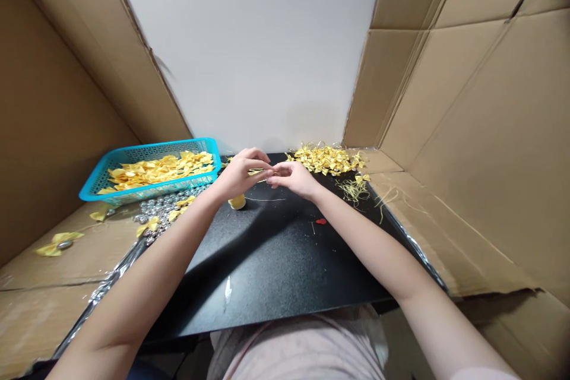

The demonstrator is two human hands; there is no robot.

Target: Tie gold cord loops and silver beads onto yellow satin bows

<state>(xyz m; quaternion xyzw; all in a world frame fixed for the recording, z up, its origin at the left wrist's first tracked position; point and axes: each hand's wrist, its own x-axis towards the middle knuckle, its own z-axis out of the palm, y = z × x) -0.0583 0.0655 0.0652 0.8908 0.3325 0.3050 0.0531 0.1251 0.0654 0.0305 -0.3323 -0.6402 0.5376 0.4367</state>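
Note:
Above the middle of the black table (267, 261), my left hand (244, 173) and my right hand (294, 178) meet at the fingertips. Thin yellow string (258, 172) runs between them, and the fingers of both hands are pinched on it. Whether anything else is between the fingertips is too small to tell. Below my left hand stands a small yellow spool (237, 202), partly covered by the hand. A thin pale thread (266, 199) lies on the table under my hands.
A blue basket (91, 181) of yellow bows stands at the left, beside silvery beads (171, 205). Yellow bows (325, 159) are heaped at the back right, near string scraps (354, 191). A red piece (321, 221) lies on the table. Cardboard walls (499, 130) enclose the sides.

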